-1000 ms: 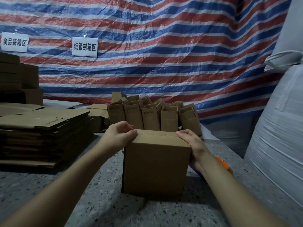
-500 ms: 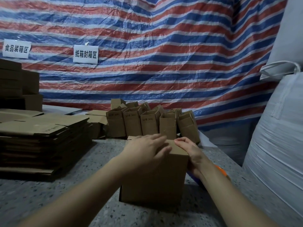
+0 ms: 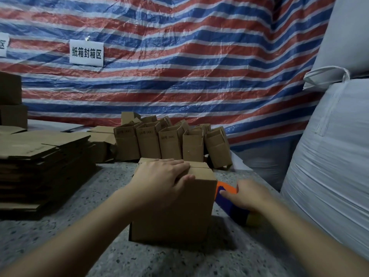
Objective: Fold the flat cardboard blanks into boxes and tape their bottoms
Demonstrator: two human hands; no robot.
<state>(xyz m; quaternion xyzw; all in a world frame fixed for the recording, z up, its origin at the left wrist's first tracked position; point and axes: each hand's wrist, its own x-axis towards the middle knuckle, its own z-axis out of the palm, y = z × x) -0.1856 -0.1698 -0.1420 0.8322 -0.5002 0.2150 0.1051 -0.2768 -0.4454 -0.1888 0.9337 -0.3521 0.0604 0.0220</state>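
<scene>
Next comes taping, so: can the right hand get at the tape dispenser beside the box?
Probably yes. The right hand already touches the orange and blue tape dispenser, which lies beside the box with nothing between; the left hand holds the flaps down.

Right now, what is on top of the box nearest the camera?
The left hand lies flat on the box, pressing its closed flaps. The flap seam shows beyond the fingertips; the part under the palm is covered.

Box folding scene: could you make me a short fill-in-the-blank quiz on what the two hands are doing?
1. The left hand presses flat on top of the ____.
2. The right hand reaches for the orange and blue ____ dispenser.
3. The flat blanks lie stacked on the ____ side.

Missing words: box; tape; left
</scene>
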